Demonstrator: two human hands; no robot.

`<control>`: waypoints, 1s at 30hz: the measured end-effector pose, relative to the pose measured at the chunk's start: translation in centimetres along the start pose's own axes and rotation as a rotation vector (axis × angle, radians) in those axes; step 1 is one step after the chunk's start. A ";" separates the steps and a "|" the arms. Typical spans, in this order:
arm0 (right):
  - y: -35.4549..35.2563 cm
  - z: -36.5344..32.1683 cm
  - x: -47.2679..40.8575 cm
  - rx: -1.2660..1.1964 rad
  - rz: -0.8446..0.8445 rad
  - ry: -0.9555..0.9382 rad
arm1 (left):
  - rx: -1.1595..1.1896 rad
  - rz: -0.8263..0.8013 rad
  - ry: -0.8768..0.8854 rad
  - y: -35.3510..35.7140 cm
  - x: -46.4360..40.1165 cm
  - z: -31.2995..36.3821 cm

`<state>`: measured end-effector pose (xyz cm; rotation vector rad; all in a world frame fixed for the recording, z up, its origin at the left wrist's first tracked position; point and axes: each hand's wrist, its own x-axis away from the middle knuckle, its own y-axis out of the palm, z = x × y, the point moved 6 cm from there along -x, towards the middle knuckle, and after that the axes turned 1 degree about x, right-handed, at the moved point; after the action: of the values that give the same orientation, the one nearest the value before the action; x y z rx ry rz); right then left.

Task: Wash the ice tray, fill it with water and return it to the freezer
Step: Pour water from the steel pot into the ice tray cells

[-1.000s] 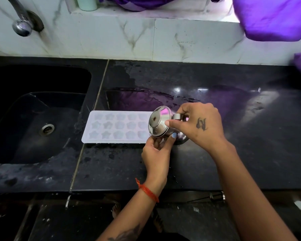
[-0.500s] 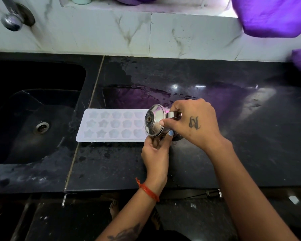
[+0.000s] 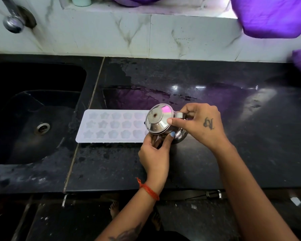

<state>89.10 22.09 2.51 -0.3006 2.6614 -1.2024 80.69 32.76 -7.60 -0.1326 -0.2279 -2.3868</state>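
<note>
Black counter (image 3: 215, 153) — tray (image 3: 111, 126), no labels.

Black stone counter (image 3: 215, 153), wet and glossy; black sink (image 3: 24, 119) at left. White marble-veined wall (image 3: 146, 35) behind, tap (image 3: 13, 23) mounted. Purple cloth (image 3: 271, 16) hangs above.

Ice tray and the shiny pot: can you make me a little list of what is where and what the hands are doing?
ice tray: white ice tray, flat on the black counter beside the sink, star and flower shaped cups
steel pot: small lidded steel pot, tipped on its side over the tray's right end
right hand: right hand grips the pot's handle, thumb on the lid
left hand: left hand holds the pot from below
tap: tap on the wall, no water seen running
</note>
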 end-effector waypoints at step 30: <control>-0.5 -2.2 0.6 0.413 -0.050 -0.132 | 0.286 -0.151 -0.243 2.3 0.9 -2.6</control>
<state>87.93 23.17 4.30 -0.3622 2.2381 -1.6428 81.56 29.96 -9.69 -0.2789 -0.7123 -2.4541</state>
